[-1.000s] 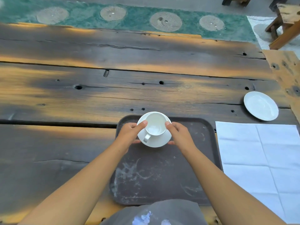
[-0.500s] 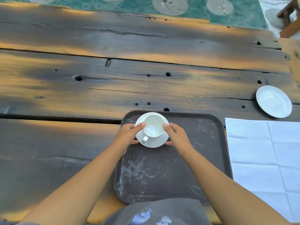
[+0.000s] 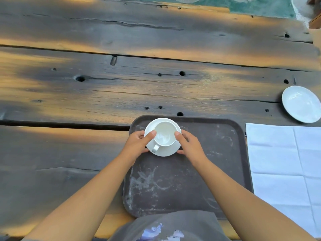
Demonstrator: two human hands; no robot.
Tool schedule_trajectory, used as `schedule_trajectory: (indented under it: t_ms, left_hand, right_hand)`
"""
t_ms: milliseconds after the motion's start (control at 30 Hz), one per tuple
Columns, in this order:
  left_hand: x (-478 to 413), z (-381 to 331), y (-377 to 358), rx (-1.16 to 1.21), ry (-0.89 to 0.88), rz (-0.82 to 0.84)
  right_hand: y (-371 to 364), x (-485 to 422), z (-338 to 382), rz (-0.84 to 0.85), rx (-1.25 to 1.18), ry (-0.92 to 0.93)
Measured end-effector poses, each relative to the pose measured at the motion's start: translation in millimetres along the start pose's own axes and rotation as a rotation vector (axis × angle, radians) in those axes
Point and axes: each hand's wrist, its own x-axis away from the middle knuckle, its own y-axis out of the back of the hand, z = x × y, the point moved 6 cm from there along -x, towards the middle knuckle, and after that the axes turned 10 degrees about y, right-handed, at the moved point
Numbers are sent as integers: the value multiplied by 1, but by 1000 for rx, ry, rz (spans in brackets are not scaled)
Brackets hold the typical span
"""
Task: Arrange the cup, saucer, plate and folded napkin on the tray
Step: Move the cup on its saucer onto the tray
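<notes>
- Currently, head view only: cup point(image 3: 165, 133) sits upright on saucer point(image 3: 162, 136), the pair in the far-left corner of the tray point(image 3: 217, 171), saucer rim close to the tray's far lip.
- Left hand point(image 3: 137, 145): thumb on the cup rim, fingers curled at the saucer's left edge, grasping the set. Right hand point(image 3: 190, 145): thumb on the opposite cup rim, fingers under or against the saucer's right edge, also grasping. Cannot tell whether the saucer rests on the tray or is just above it.
- Cup handle points toward the person, between the two hands.
- Handling, judged: glazed white ware, stiff, brittle, likely slippery; cup loose on saucer, so it may slide if tilted. Best held by the saucer rim on two sides with thumbs steadying the cup, level throughout.
- Plate point(image 3: 301, 103) lies on the table point(image 3: 86, 93), well apart from the tray to the far right, partly cut by the frame edge. Thin rim; lift from the edge, judged.
- Napkin point(image 3: 284, 167) lies open and flat just beside the tray's right side, creased but not yet folded. Soft, light; pinch at a corner.
- Room: the tray's middle, near and right portions are bare, ample for plate and napkin. Raised tray lip must be cleared on entry.
</notes>
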Motion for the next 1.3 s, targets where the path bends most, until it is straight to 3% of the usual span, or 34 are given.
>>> schedule_trajectory:
  t_ms: [1100,1300]
  left_hand:
    - [10,-6,6,-15,28,-29]
    - [14,-12,13,-73,-18,-89]
  right_hand:
    - [-3,1,3,27,-13,-38]
    - [-1,5,-6,-48,-25,-77]
